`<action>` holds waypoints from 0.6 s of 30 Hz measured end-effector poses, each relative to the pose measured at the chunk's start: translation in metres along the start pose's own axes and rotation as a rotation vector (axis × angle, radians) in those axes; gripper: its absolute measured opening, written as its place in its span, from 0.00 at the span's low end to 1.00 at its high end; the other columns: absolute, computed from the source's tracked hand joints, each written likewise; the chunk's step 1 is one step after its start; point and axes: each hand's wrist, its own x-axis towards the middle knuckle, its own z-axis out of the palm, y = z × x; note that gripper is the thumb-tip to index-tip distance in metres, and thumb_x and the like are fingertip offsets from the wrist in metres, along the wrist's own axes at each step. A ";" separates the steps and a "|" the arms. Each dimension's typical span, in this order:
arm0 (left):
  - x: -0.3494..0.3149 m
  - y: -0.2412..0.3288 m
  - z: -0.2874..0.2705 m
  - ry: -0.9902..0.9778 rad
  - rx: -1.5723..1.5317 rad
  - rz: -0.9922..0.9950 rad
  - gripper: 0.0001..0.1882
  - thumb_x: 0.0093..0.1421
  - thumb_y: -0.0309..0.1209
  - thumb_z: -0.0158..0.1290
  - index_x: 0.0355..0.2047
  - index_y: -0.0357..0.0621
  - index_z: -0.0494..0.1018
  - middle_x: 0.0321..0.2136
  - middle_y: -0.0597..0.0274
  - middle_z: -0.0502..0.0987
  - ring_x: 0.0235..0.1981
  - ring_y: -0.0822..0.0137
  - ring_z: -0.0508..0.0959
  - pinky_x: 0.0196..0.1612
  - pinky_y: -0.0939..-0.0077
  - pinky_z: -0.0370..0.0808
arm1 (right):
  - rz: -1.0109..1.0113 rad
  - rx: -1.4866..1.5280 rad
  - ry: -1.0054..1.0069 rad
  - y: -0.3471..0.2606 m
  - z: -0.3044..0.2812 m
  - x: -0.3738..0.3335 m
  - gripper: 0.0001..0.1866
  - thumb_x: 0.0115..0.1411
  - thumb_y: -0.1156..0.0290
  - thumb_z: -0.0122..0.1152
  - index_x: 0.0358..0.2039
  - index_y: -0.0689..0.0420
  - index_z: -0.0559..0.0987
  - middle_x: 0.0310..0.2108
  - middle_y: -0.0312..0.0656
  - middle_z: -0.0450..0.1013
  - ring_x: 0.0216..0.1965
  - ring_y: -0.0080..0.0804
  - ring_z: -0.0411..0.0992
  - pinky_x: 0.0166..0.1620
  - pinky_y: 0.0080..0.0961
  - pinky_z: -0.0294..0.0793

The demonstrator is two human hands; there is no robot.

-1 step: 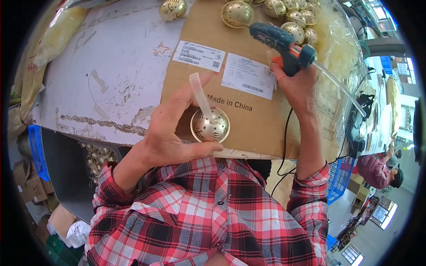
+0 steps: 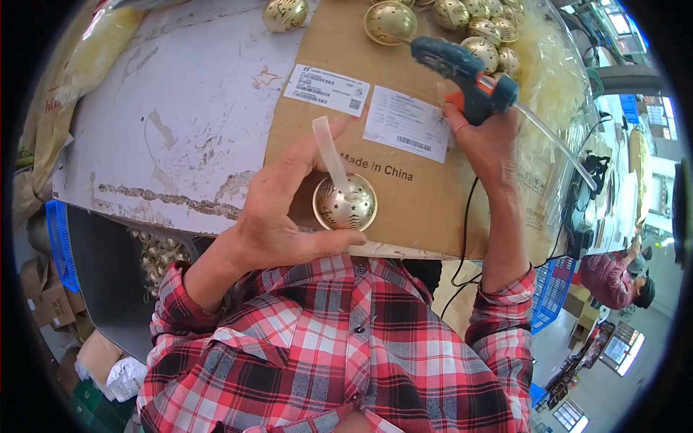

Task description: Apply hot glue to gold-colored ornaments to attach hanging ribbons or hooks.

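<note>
A gold half-ball ornament [image 2: 348, 209] with cut-out stars and a flared rim lies on a flat cardboard sheet [image 2: 433, 209]. From its top rises a translucent whitish strip [image 2: 328, 148]. My left hand [image 2: 278, 209] curves around the ornament, thumb by its near rim and index finger stretched behind the strip. Thumb and index stay apart; whether they touch the ornament is unclear. Farther right, my right hand [image 2: 487, 141] grips a dark teal glue gun [image 2: 462, 76], with a clear glue stick [image 2: 556, 141] jutting from its back. Its nozzle points at another gold half-ball [image 2: 390, 23].
Several gold ornaments [image 2: 480, 52] crowd the far right, beside clear plastic wrap [image 2: 548, 72]. One gold ball [image 2: 285, 14] sits at the far edge. A black cord [image 2: 468, 216] hangs over the near edge. A grey bin [image 2: 119, 289] stands below left; a person [image 2: 613, 278] sits at the right.
</note>
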 end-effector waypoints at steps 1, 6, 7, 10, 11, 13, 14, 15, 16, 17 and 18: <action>0.001 0.000 0.001 -0.001 -0.001 0.007 0.54 0.39 0.28 0.73 0.63 0.27 0.54 0.60 0.45 0.65 0.43 0.65 0.79 0.47 0.74 0.76 | 0.025 -0.030 0.004 -0.001 0.000 0.000 0.10 0.50 0.71 0.69 0.33 0.59 0.82 0.27 0.39 0.80 0.29 0.24 0.77 0.37 0.24 0.76; 0.003 0.002 0.000 0.017 -0.011 -0.006 0.55 0.41 0.25 0.72 0.64 0.27 0.49 0.62 0.44 0.60 0.50 0.61 0.73 0.52 0.68 0.74 | 0.005 -0.049 -0.001 -0.003 -0.004 -0.006 0.12 0.50 0.72 0.69 0.35 0.60 0.81 0.27 0.38 0.79 0.28 0.23 0.76 0.35 0.23 0.75; 0.002 0.003 -0.001 -0.021 -0.070 -0.054 0.57 0.42 0.22 0.71 0.66 0.27 0.44 0.66 0.43 0.53 0.59 0.56 0.68 0.58 0.62 0.71 | 0.013 -0.001 0.062 -0.005 -0.006 -0.010 0.13 0.50 0.72 0.70 0.35 0.61 0.80 0.28 0.37 0.78 0.27 0.23 0.75 0.35 0.22 0.74; 0.007 0.008 0.003 0.007 -0.041 -0.095 0.57 0.43 0.23 0.71 0.66 0.27 0.44 0.65 0.45 0.54 0.57 0.59 0.70 0.57 0.65 0.71 | 0.142 0.266 0.268 -0.034 -0.018 -0.030 0.15 0.49 0.73 0.72 0.36 0.61 0.78 0.30 0.34 0.75 0.28 0.21 0.72 0.35 0.19 0.72; 0.007 0.007 0.006 0.013 -0.034 -0.101 0.57 0.43 0.23 0.71 0.66 0.27 0.44 0.65 0.45 0.54 0.57 0.59 0.70 0.57 0.65 0.71 | 0.159 0.352 0.286 -0.052 -0.023 -0.037 0.13 0.49 0.76 0.71 0.34 0.60 0.77 0.29 0.34 0.74 0.29 0.19 0.71 0.36 0.17 0.69; 0.007 0.002 0.010 0.054 -0.048 -0.055 0.56 0.43 0.23 0.71 0.66 0.28 0.45 0.64 0.46 0.57 0.54 0.62 0.72 0.54 0.68 0.73 | 0.257 0.572 0.315 -0.071 -0.028 -0.052 0.11 0.49 0.80 0.67 0.34 0.61 0.76 0.28 0.34 0.72 0.30 0.19 0.69 0.37 0.15 0.67; 0.009 0.003 0.012 0.056 -0.040 -0.062 0.56 0.43 0.23 0.71 0.66 0.28 0.45 0.64 0.46 0.57 0.54 0.62 0.72 0.54 0.68 0.73 | 0.293 0.698 0.318 -0.075 -0.030 -0.059 0.11 0.50 0.82 0.66 0.34 0.61 0.76 0.29 0.34 0.72 0.30 0.19 0.69 0.37 0.15 0.66; 0.010 0.004 0.014 0.066 -0.003 -0.081 0.57 0.43 0.24 0.72 0.66 0.28 0.45 0.64 0.46 0.57 0.52 0.63 0.73 0.53 0.69 0.73 | 0.297 0.707 0.314 -0.079 -0.031 -0.067 0.11 0.50 0.82 0.66 0.34 0.61 0.76 0.29 0.34 0.72 0.30 0.19 0.69 0.37 0.15 0.66; 0.012 0.004 0.017 0.076 0.034 -0.100 0.57 0.42 0.24 0.72 0.65 0.28 0.46 0.63 0.46 0.57 0.50 0.64 0.74 0.51 0.71 0.73 | 0.340 0.706 0.306 -0.085 -0.030 -0.075 0.12 0.50 0.82 0.65 0.35 0.61 0.75 0.30 0.35 0.71 0.31 0.20 0.69 0.38 0.16 0.67; 0.012 0.003 0.021 0.120 0.021 -0.094 0.58 0.41 0.25 0.73 0.65 0.27 0.46 0.62 0.46 0.59 0.49 0.65 0.75 0.50 0.71 0.74 | 0.383 0.705 0.298 -0.089 -0.027 -0.080 0.12 0.50 0.82 0.65 0.36 0.61 0.75 0.31 0.35 0.71 0.32 0.20 0.69 0.39 0.17 0.67; 0.014 0.001 0.026 0.119 0.024 -0.096 0.58 0.41 0.25 0.73 0.65 0.27 0.46 0.62 0.46 0.59 0.49 0.65 0.75 0.50 0.71 0.74 | 0.385 0.708 0.297 -0.093 -0.023 -0.083 0.12 0.50 0.82 0.65 0.36 0.61 0.75 0.31 0.35 0.71 0.32 0.20 0.69 0.39 0.17 0.67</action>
